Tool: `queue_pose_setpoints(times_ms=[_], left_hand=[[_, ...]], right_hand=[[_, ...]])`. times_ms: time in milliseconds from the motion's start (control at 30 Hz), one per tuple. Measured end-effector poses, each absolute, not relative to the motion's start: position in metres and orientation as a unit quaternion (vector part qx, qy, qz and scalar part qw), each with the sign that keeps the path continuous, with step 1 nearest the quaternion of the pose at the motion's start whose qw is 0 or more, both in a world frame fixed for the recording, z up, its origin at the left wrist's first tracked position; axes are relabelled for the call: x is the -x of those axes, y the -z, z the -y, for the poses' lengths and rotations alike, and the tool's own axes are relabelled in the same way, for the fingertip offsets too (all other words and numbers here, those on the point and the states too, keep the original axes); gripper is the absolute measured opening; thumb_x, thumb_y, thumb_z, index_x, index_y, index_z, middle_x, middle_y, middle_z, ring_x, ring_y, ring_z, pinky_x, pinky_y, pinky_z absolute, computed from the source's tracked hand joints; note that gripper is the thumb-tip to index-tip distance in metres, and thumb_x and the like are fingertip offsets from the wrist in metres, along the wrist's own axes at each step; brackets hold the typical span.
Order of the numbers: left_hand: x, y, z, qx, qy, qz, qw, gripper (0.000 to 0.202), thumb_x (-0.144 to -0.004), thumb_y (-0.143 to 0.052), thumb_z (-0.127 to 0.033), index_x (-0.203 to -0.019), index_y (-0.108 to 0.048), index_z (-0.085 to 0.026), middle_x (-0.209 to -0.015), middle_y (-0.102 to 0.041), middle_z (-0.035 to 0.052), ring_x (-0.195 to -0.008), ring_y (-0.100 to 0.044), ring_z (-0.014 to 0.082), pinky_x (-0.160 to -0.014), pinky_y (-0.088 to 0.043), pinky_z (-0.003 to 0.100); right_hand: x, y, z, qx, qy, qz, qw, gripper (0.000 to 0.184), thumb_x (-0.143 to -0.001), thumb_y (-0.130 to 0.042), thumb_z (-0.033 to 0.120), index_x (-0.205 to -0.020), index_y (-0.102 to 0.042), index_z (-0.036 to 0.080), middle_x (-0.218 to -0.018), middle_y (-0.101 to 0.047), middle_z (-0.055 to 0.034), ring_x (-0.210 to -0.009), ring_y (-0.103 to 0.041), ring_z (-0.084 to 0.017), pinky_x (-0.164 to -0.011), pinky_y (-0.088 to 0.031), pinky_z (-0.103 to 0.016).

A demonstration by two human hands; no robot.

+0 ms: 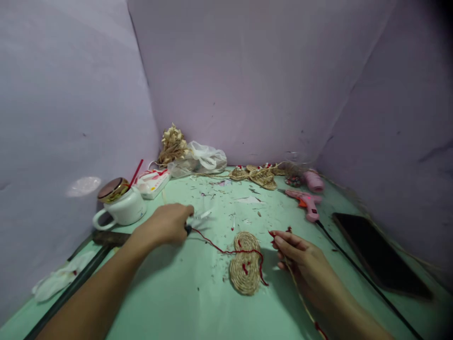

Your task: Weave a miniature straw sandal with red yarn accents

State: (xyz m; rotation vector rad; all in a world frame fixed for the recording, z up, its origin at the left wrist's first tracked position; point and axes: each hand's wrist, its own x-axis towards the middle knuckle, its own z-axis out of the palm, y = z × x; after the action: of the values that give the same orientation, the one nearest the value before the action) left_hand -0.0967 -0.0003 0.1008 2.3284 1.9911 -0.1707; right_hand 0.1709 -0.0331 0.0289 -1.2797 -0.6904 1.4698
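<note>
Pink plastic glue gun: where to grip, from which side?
Likely the handle of the pink plastic glue gun, right hand coming in from the near side: the handle points toward the person, the narrow nozzle points left, away from that grip. Best keep clear of the black cord at the handle's end.

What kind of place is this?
It looks like a little craft corner, maybe at home or in a small workshop. On the green table there's a pink glue gun, a coiled twine shape and some red yarn.
</note>
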Motion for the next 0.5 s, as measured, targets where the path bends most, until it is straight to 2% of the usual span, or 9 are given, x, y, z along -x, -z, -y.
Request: queue_pose_setpoints(times_ms=[67, 200, 267, 367, 500], left_hand=[[0.121, -0.118, -0.028, -0.681, -0.052, -0.728, -0.049, 0.028, -0.067, -0.048, -0.025, -0.093, -0.057, -0.020, -0.088, -0.063, 0.0084, -0.079, -0.057, 0.0240, -0.061, -0.039, 0.030], [0.165, -0.153, -0.092, -0.479, -0.262, -0.797, -0.259, 0.042, -0.078, -0.039, -0.030, -0.114, -0.043, -0.009, -0.105, -0.055, 0.0192, -0.093, -0.052, 0.0299, -0.070, -0.040, 0.036], [0.173, -0.157, -0.117, -0.486, -0.258, -0.790, -0.271, 0.044, -0.080, -0.037, -0.026, -0.119, -0.035, -0.006, -0.105, -0.052, 0.0212, -0.093, -0.051, 0.0291, -0.073, -0.039, 0.037], [0.171, -0.142, -0.144, -0.534, -0.202, -0.782, -0.251, 0.040, -0.077, -0.043, -0.027, -0.113, -0.040, -0.009, -0.109, -0.047, 0.0206, -0.100, -0.045, 0.0297, -0.075, -0.039, 0.035], [0.168, -0.121, -0.163, -0.522, -0.169, -0.806, -0.219, 0.049, -0.074, -0.049, -0.035, -0.113, -0.039, -0.006, -0.110, -0.046, 0.0246, -0.103, -0.042, 0.0336, -0.074, -0.038, 0.037]], right_hand=[[-0.170, -0.029, 0.033, 0.539, -0.611, 0.279, 0.508, 0.028, -0.055, -0.074, 0.022, -0.080, -0.065, 0.014, -0.065, -0.057, -0.0001, -0.047, -0.047, -0.007, -0.040, -0.043, -0.018], [-0.166, -0.031, 0.033, 0.547, -0.618, 0.259, 0.502, 0.028, -0.052, -0.075, 0.022, -0.077, -0.066, 0.014, -0.063, -0.058, -0.0010, -0.047, -0.048, -0.008, -0.040, -0.042, -0.018], [-0.164, -0.031, 0.032, 0.554, -0.620, 0.246, 0.498, 0.028, -0.051, -0.076, 0.024, -0.076, -0.067, 0.016, -0.064, -0.059, -0.0013, -0.047, -0.048, -0.008, -0.040, -0.041, -0.017], [-0.166, -0.027, 0.031, 0.552, -0.631, 0.234, 0.493, 0.029, -0.048, -0.077, 0.026, -0.074, -0.068, 0.019, -0.065, -0.060, -0.0009, -0.047, -0.048, -0.009, -0.040, -0.040, -0.018], [-0.171, -0.014, 0.027, 0.546, -0.639, 0.260, 0.474, 0.031, -0.045, -0.077, 0.033, -0.072, -0.069, 0.019, -0.058, -0.058, -0.0019, -0.043, -0.046, -0.010, -0.038, -0.039, -0.021]])
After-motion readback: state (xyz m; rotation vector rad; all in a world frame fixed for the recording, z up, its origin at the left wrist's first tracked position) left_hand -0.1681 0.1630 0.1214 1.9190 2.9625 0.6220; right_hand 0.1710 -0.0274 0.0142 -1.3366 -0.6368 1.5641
